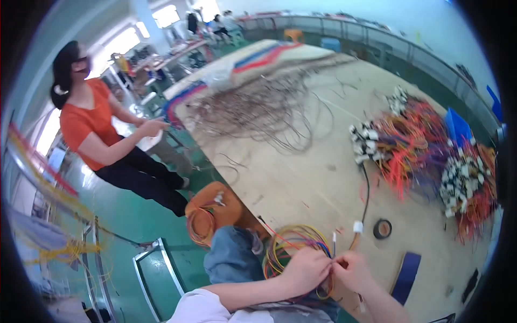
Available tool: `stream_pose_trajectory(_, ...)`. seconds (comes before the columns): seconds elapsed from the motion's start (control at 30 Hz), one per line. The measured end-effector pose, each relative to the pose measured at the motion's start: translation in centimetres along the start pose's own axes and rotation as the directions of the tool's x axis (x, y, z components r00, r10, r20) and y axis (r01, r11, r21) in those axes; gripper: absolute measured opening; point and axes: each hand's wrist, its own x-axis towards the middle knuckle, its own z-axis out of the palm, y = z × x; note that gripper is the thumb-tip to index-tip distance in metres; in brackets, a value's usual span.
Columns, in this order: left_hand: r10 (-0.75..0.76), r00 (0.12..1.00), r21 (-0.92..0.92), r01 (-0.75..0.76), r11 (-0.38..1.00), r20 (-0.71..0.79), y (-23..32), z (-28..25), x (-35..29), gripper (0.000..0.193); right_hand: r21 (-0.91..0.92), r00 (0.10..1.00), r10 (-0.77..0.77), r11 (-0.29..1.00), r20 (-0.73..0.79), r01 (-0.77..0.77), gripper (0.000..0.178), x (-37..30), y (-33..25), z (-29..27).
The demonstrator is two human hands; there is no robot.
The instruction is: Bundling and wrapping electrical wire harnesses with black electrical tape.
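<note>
A coil of yellow, red, blue and dark wires (276,248) lies at the table's near edge, over my lap. My left hand (308,272) is closed around the wires on the right side of this coil. Against its fingertips, my right hand (353,272) is closed in a pinch at the same wires; the exact strand between its fingers is hidden. Below the right hand hangs a thin wire end with a pale tip (361,304). Just beyond the hands is a white connector (358,227) on a dark cable.
A roll of black tape (383,229) and a dark blue strip (406,278) lie to the right. Bundled harnesses with white connectors (463,180) fill the far right, near a blue bin (458,127). Loose dark wires (258,110) spread farther back. A person in orange (99,126) stands left, past an orange stool (223,202).
</note>
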Motion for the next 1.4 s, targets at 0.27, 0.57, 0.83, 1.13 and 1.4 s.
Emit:
stream_pose_trajectory(0.27, -0.229, 0.973, -0.164, 0.232, 0.959, 0.037, 0.9, 0.7, -1.4, 0.008, -0.084, 0.918, -0.377, 0.926, -0.121, 0.369, 0.007, -0.1, 0.4, -1.8)
stream_pose_trajectory(0.57, -0.490, 0.858, -0.437, 0.505, 0.744, 0.156, -0.7, 0.1, -1.7, 0.004, -0.618, 0.852, -0.209, 0.770, -0.479, -0.159, 0.024, 4.4, 4.4, -4.5)
stream_pose_trajectory(0.83, -0.547, 0.790, -0.473, 0.608, 0.638, 0.277, -1.3, 0.5, -1.7, 0.004, 0.422, 0.893, 0.083, 0.898, -0.442, 0.125, 0.016, -1.7, -1.3, -3.2)
stream_pose_trajectory(1.13, -0.549, 0.681, -0.561, 0.723, 0.403, 0.484, -1.1, -0.3, -1.3, 0.004, 0.641, 0.983, 0.013, 0.759, -0.185, 0.111, 0.019, -7.4, 0.5, 3.9)
stream_pose_trajectory(1.4, -0.496, 0.750, -0.622, 0.651, 0.436, 0.437, -1.7, -0.4, -1.7, 0.007, 0.638, 0.984, 0.038, 0.765, -0.177, 0.085, 0.017, -6.5, 0.4, 3.9)
